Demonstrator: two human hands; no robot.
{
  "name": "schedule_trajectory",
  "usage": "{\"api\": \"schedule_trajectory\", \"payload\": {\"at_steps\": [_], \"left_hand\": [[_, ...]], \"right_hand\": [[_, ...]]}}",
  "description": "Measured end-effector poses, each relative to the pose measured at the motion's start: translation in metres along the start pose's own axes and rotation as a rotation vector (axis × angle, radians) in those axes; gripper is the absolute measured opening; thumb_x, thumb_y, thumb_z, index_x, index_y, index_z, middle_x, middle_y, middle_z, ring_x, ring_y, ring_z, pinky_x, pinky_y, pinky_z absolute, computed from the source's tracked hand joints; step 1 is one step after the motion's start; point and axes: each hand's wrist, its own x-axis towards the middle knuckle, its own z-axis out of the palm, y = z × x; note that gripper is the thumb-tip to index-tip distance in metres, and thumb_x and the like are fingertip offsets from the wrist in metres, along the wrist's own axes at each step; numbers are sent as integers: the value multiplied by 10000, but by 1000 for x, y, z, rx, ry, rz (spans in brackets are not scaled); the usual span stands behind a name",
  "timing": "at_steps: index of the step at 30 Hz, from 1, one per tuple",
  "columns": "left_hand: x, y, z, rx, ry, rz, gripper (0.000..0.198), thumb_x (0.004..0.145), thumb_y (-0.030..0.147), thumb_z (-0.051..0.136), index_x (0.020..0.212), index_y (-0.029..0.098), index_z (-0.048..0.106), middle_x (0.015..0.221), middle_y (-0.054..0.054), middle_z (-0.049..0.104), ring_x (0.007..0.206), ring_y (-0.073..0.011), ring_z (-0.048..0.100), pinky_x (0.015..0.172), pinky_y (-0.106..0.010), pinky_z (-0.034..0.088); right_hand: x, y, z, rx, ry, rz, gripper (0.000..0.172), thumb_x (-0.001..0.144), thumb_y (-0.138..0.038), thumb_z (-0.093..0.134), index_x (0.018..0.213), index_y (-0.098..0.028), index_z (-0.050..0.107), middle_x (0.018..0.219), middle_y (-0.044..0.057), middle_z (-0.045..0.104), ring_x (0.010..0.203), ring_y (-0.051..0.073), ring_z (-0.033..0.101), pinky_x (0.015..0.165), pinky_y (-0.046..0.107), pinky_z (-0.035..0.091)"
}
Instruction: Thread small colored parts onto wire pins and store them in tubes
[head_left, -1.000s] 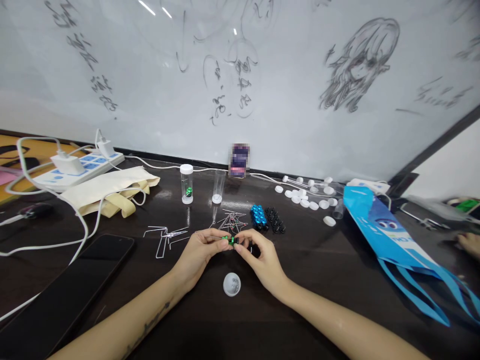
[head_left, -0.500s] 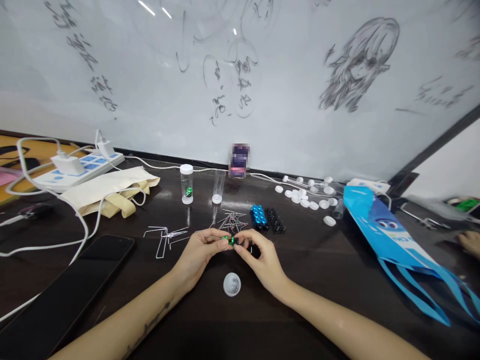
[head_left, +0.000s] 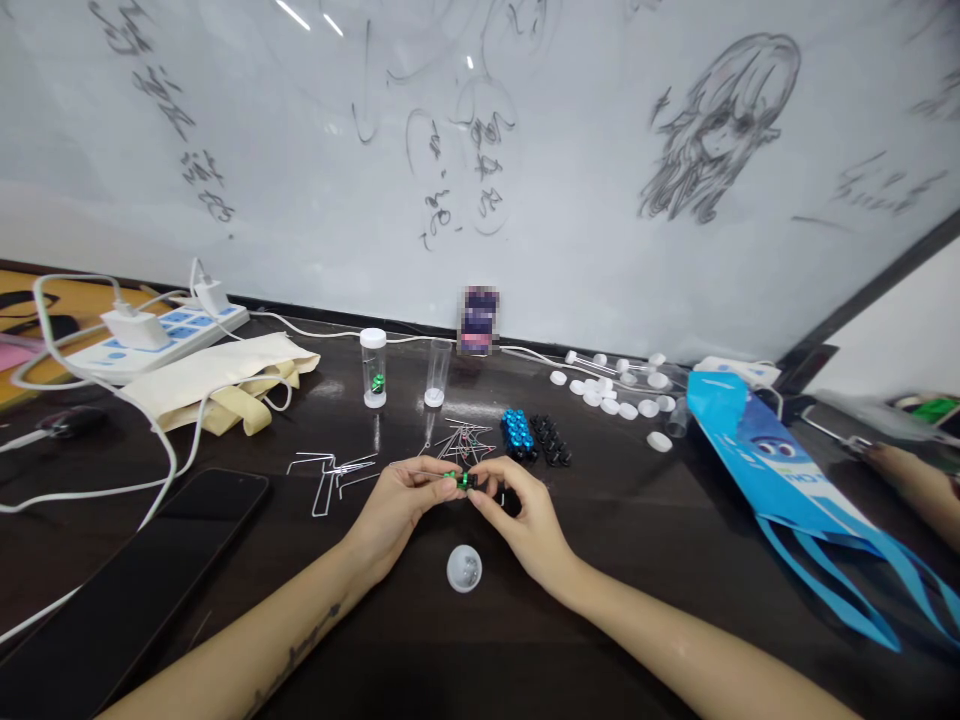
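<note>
Between my fingertips, over the middle of the dark table, is a small green-and-black part (head_left: pixel 463 481). My left hand (head_left: pixel 401 505) pinches its green end, and a thin metal rod runs along those fingers. With thumb and fingers closed, my right hand (head_left: pixel 529 508) grips the black end; the fingertips hide much of it. Just below the hands stands a small white cup-like cap (head_left: pixel 464 569) with tiny bits inside. Beyond them lie a heap of thin metal pins (head_left: pixel 466 440), blue cylindrical parts (head_left: pixel 517 432) in rows and black parts (head_left: pixel 551 442). Bent metal rods (head_left: pixel 326 480) lie to the left.
A capped clear tube (head_left: pixel 374 370) with green parts stands at the back beside an open clear tube (head_left: pixel 438 375). White caps (head_left: pixel 609 398) lie scattered back right, near a blue bag (head_left: pixel 780 470). A black phone (head_left: pixel 142 590) lies left. Another person's hand (head_left: pixel 907 480) is far right.
My hands and the part between them look almost still. At the far right, the other person's hand has reached further in and now touches a metal tool.
</note>
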Motion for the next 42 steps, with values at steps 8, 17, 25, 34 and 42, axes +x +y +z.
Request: {"api": "schedule_trajectory", "payload": {"at_steps": [8,17,25,34,42], "left_hand": [[1,0,-1,-4,-4,-1,190,650,167,815,820,131,739,763,-54,755,713,-129,672,746,-224,501],[1,0,0,-7,5,4,192,638,168,824,809,131,743,753,-47,752,706,-123,669,748,-220,500],[0,1,1,-12,4,-4,194,642,175,823,813,132,741,753,-54,752,710,-128,670,749,-227,496],[-1,1,0,-13,-1,4,183,643,163,819,807,131,743,760,-56,753,710,-129,669,747,-230,495],[1,-1,-1,-8,-2,5,190,647,167,820,817,134,742,761,-54,756,712,-128,672,760,-233,498]], "right_hand": [[0,-1,-1,0,2,1,170,864,-175,628,1025,-224,607,893,8,621,739,160,545,738,299,435],[1,0,-1,3,12,6,151,865,-187,632,1008,-228,608,872,-5,621,742,154,546,744,292,428],[0,-1,0,4,-6,39,143,873,-213,625,1015,-220,609,879,6,637,756,165,567,745,299,436],[0,-2,-1,2,-8,35,148,877,-217,621,1025,-224,610,881,7,640,746,166,565,736,298,432],[1,-3,-1,-7,-8,25,150,881,-223,614,1030,-222,616,902,14,649,743,166,567,738,300,443]]}}
